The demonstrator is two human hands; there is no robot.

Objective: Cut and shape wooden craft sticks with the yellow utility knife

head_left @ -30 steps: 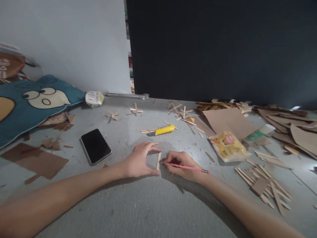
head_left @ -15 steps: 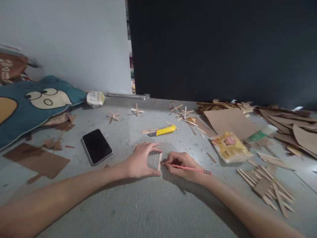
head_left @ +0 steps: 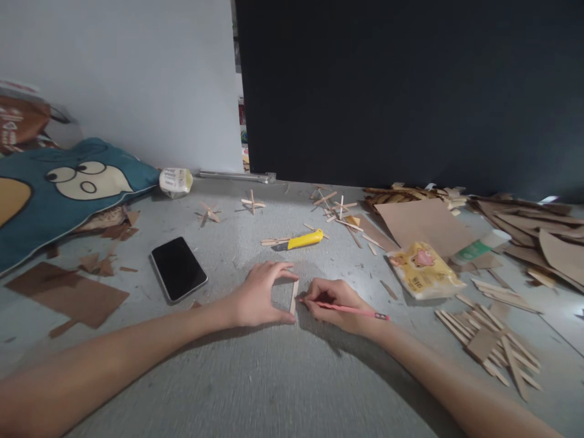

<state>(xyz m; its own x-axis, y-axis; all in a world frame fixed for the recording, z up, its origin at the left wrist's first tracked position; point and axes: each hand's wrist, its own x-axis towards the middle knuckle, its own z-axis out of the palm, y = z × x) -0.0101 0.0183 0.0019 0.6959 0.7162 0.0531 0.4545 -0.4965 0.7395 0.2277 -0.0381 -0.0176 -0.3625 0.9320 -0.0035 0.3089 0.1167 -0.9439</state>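
Observation:
My left hand [head_left: 262, 295] grips a short wooden craft stick [head_left: 294, 297] by its two ends, thumb at the near end and fingers at the far end. The stick lies on the grey tabletop [head_left: 255, 383]. A pink pencil [head_left: 349, 308] sits in the closed fingers of my right hand [head_left: 337, 302], its tip at the stick's right edge. Beyond my hands is a yellow utility knife [head_left: 305, 239] with its blade out, next to a few thin craft sticks [head_left: 274, 241].
A black phone [head_left: 179, 269] lies left. Small stick crosses [head_left: 252, 202] stand at the back. To the right are a yellow tissue pack [head_left: 424, 271], a glue stick [head_left: 481, 246], a pile of craft sticks [head_left: 502, 340] and cardboard [head_left: 424, 222]. A blue cushion [head_left: 86, 182] lies far left.

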